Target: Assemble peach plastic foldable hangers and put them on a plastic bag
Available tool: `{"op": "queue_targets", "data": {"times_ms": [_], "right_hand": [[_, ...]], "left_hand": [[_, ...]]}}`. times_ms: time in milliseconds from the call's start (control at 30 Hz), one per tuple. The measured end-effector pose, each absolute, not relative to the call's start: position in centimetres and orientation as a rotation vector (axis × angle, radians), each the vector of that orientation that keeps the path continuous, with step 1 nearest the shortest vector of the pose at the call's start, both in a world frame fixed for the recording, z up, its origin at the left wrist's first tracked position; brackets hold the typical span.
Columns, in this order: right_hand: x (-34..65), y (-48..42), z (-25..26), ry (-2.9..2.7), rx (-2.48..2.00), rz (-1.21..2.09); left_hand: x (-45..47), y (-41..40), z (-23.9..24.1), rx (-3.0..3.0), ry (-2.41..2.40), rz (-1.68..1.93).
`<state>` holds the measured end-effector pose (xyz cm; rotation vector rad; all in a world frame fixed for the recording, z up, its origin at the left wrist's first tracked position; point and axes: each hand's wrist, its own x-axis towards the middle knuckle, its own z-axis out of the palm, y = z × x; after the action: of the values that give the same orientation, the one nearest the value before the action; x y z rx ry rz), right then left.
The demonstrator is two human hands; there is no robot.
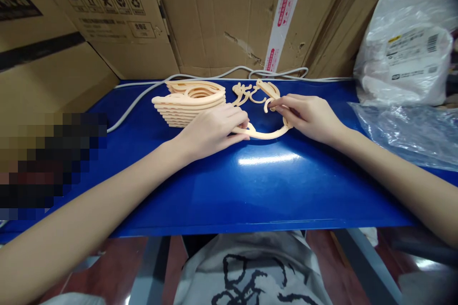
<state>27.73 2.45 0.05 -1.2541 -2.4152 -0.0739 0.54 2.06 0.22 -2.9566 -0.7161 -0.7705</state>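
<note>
On the blue table [250, 186] my left hand [214, 129] and my right hand [308, 116] both grip one peach plastic hanger part [266, 134], a curved arm lying between them. My left fingers pinch its left end. My right fingers close on its right end near a small hook piece [267, 104]. A stack of several identical peach hangers [189, 102] stands just behind my left hand. Loose peach hook pieces [246, 93] lie behind the held part.
Cardboard boxes [214, 14] wall off the back and left of the table. A white cable [143, 97] runs along the rear edge. Plastic bags [408, 47] with white contents sit at the right, a clear bag [404, 133] spread in front of them.
</note>
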Motion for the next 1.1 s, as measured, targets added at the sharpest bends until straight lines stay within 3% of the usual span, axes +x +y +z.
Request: {"op": "queue_targets", "data": {"times_ms": [367, 800, 1100], "right_hand": [[27.2, 1.7, 0.5, -2.451, -1.073, -0.179], [26.9, 1.8, 0.6, -2.551, -0.913, 0.234], [26.5, 1.1, 1.4, -2.531, -0.956, 0.502]], "left_hand": [[0.5, 2.1, 0.3, -2.98, -0.676, -0.676], [0.6, 2.5, -0.2, -2.85, -0.599, -0.591], [1.3, 1.4, -0.3, -2.764, -0.934, -0.508]]}}
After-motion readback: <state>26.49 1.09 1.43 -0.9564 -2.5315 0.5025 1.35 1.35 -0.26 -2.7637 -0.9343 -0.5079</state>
